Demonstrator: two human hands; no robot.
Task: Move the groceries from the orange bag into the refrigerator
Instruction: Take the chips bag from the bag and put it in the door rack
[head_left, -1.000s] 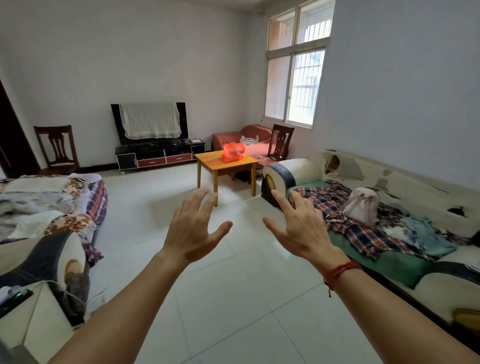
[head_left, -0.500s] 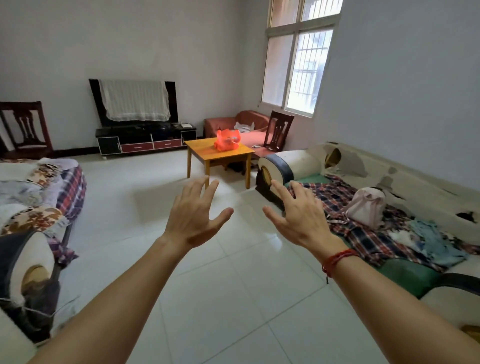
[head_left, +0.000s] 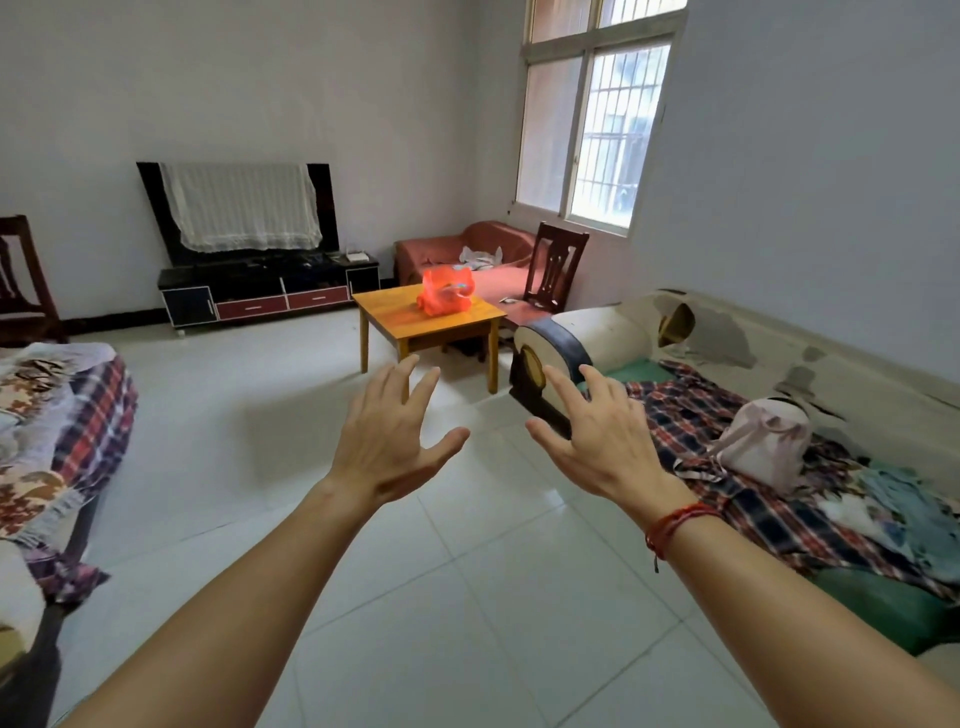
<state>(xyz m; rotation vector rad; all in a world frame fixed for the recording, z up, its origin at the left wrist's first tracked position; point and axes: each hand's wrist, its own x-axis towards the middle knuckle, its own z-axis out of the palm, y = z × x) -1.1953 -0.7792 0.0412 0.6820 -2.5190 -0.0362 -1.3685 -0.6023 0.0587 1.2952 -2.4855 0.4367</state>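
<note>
Two empty hands, left hand (head_left: 387, 441) and right hand (head_left: 597, 441), reach forward with fingers spread as the person has drawn nearer the orange bag (head_left: 445, 292), which sits on the wooden tabletop (head_left: 395, 314) well ahead. No refrigerator is in view, so unloading has likely not begun

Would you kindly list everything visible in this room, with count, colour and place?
orange bag: 1, orange, on the table
table: 1, yellow wood, room centre
TV stand: 1, black and red, far wall
covered TV: 1, black under white cloth, on the stand
wooden chair: 2, dark brown, one by the window, one at far left
red sofa: 1, far corner
pale sofa: 1, right wall
pink bag: 1, on the pale sofa
left hand: 1, open, empty
right hand: 1, open, empty
</note>
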